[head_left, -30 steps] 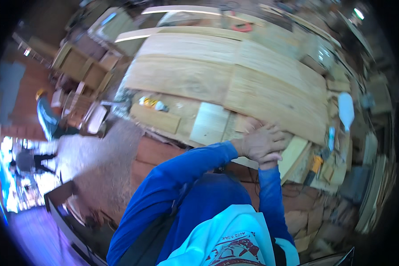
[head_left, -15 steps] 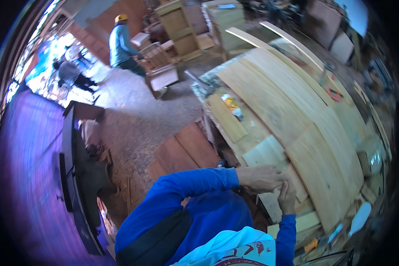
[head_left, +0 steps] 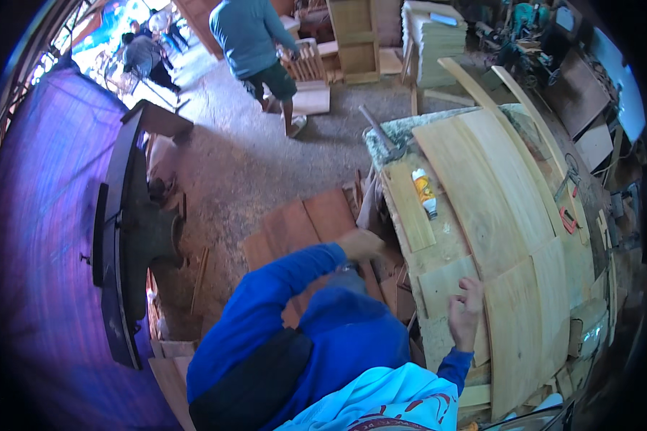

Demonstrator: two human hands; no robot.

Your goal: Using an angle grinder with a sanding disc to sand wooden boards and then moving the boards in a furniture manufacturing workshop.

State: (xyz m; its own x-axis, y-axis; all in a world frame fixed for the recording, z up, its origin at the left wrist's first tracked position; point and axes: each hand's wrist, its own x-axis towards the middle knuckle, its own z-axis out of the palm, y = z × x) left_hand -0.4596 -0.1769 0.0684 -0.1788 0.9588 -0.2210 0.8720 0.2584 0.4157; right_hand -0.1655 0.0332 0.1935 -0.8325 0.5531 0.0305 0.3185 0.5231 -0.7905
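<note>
Over the left edge of the workbench, my left hand [head_left: 361,246] is lifted near my body, blurred by motion, so its fingers cannot be made out. My right hand [head_left: 465,314] is raised above the near part of the bench, fingers loosely bent and apart, with nothing visible in it. Beneath it lie a pale thin board [head_left: 446,286] and the edge of a wide jointed wood panel [head_left: 514,309]. Farther along, a yellow and white bottle [head_left: 424,194] lies on the bench beside a narrow wood strip [head_left: 410,212].
A hammer-like tool [head_left: 382,134] rests at the bench's far left corner. Long strips [head_left: 532,108] and a red tool [head_left: 569,220] lie on the right. Brown boards [head_left: 309,226] are on the floor; a dark machine [head_left: 133,237] stands left. A co-worker [head_left: 248,43] stands beyond.
My hands, together over the bench before, have parted: the left moved left toward my body, the right stays over the boards. My view shifted; the co-worker appears closer and more upright.
</note>
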